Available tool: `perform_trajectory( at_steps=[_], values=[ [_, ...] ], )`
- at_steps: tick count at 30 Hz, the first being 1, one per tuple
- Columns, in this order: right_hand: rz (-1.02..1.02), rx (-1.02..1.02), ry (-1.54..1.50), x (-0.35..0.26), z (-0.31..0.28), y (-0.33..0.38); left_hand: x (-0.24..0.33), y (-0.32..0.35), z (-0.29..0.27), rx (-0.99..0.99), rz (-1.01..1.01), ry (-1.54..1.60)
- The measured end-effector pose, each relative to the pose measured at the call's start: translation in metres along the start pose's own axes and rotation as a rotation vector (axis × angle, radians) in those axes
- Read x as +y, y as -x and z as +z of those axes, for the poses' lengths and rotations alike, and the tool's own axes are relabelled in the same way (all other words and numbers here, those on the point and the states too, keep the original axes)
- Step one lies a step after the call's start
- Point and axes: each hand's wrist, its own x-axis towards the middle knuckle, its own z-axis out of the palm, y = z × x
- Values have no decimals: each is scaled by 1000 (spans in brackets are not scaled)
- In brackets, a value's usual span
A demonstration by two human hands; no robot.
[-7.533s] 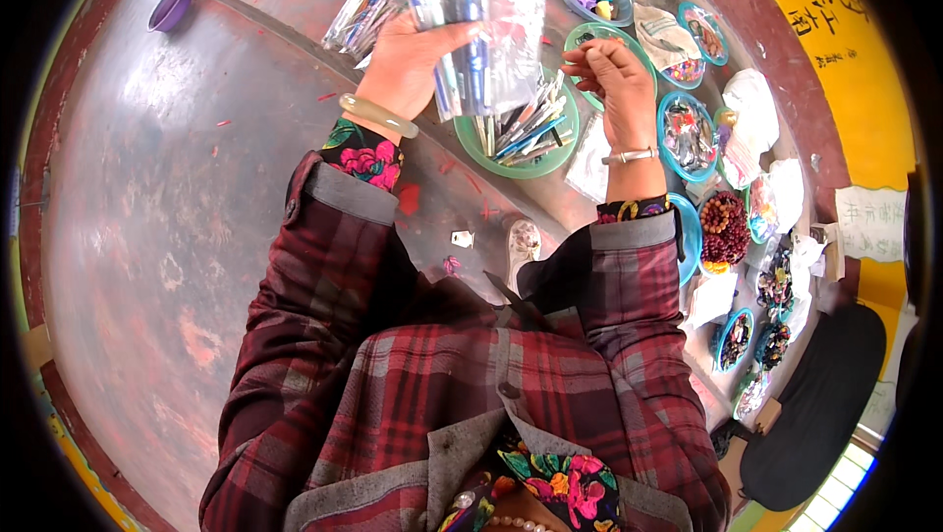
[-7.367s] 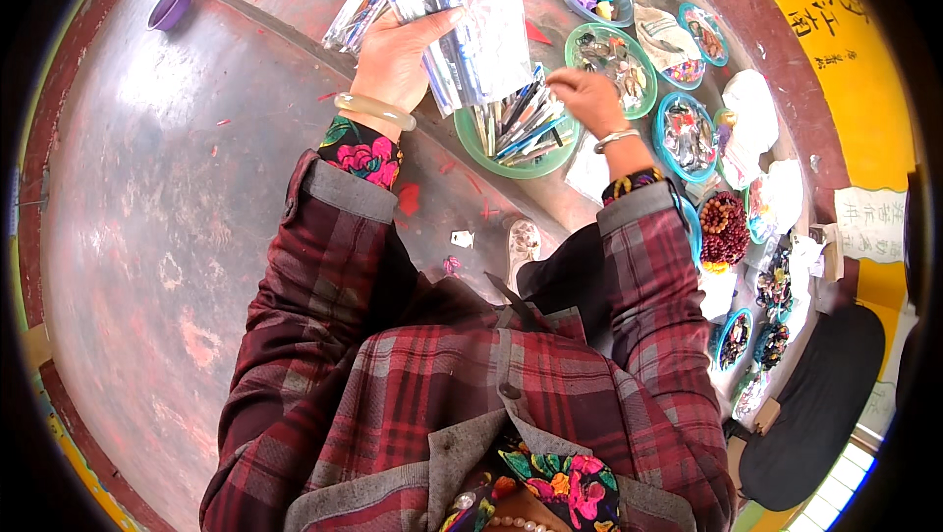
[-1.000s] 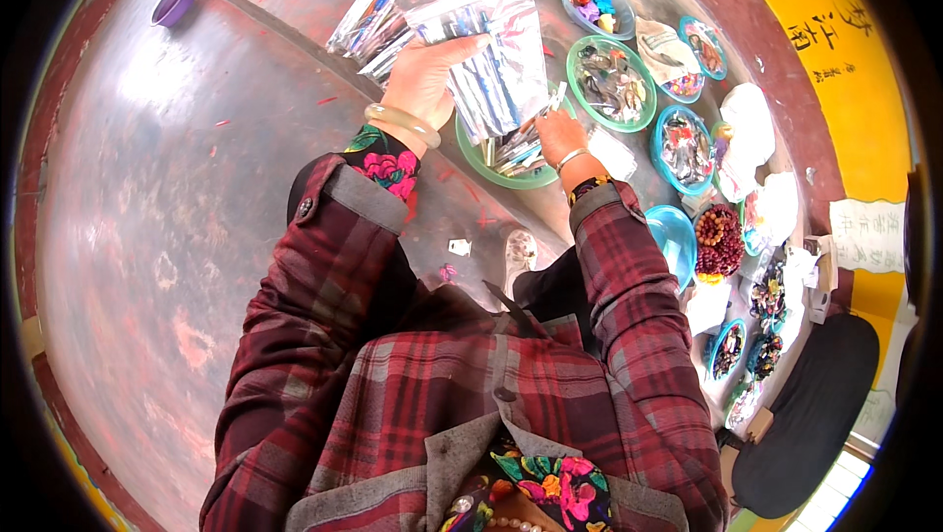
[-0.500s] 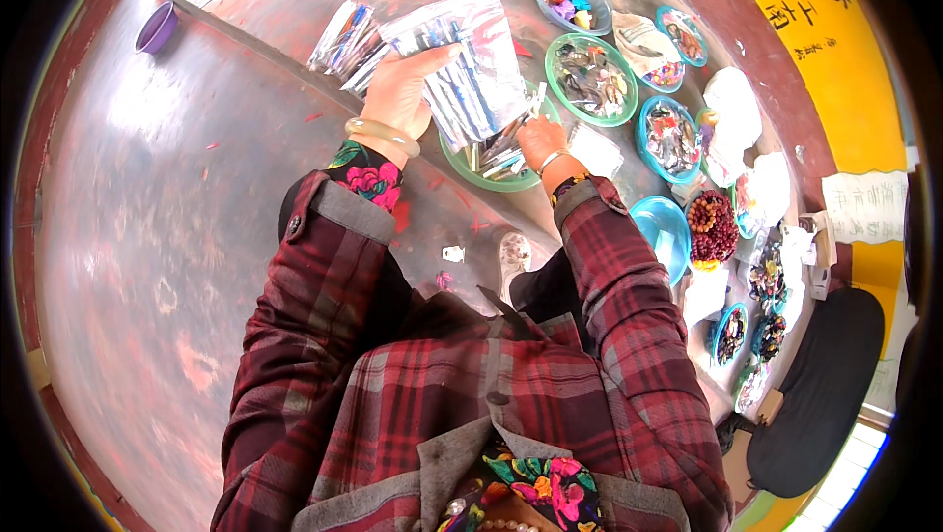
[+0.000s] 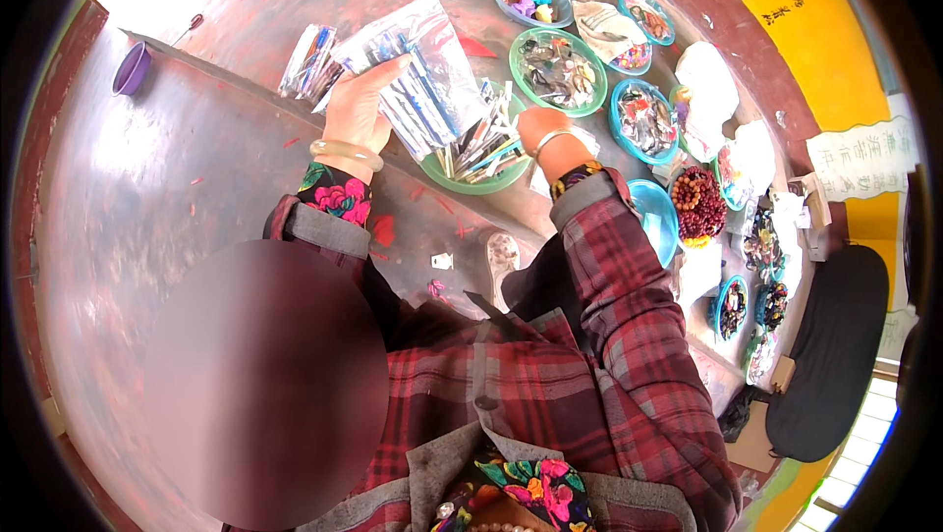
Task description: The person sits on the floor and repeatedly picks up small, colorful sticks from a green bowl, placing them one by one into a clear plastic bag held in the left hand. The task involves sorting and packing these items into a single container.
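My left hand [image 5: 356, 108] is closed on a clear plastic bag [image 5: 444, 51] with several blue-and-white pens inside, its thumb pressed across the top. The bag hangs over the left side of a green basket [image 5: 496, 184] that holds loose pens [image 5: 488, 139]. Beside the basket's right rim is my right hand [image 5: 550, 129], fingers curled inward. Its fingertips are mostly hidden, so what they hold cannot be made out. Beyond my left hand lies another bundle of pens [image 5: 310, 58].
Further right stand a green basket of small packets [image 5: 558, 108], a blue basket [image 5: 643, 154], an empty-looking blue bowl [image 5: 656, 223] and a heap of dark red beads [image 5: 699, 206]. A purple basin [image 5: 131, 68] is at the far left. A ledge edge [image 5: 231, 73] crosses the floor.
My right hand has moved from among the pens in the green basket to its right rim. My left hand still grips the bag. The whole view has shifted slightly.
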Motion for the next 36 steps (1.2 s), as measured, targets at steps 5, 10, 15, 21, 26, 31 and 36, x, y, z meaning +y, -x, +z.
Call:
perform_trajectory(
  at_steps=[5,10,15,21,26,31,36],
  values=[
    [-79,189,-846,43,-34,24,-1,3,7,-39,-6,-25],
    [-264,153,-1838,39,-63,56,-9,5,7,-95,-80,-136],
    [-431,482,-2011,36,-72,63,-18,11,11,-191,-129,-299],
    [-510,798,-1992,34,-85,74,-27,17,16,-325,-280,-392],
    [-466,913,-2052,27,-88,75,-31,19,19,-447,-353,-419],
    [-487,823,-1966,24,-86,73,-29,23,20,-473,-384,-451],
    [-460,689,-1892,18,-86,72,-30,20,16,-482,-378,-481]
  ],
)
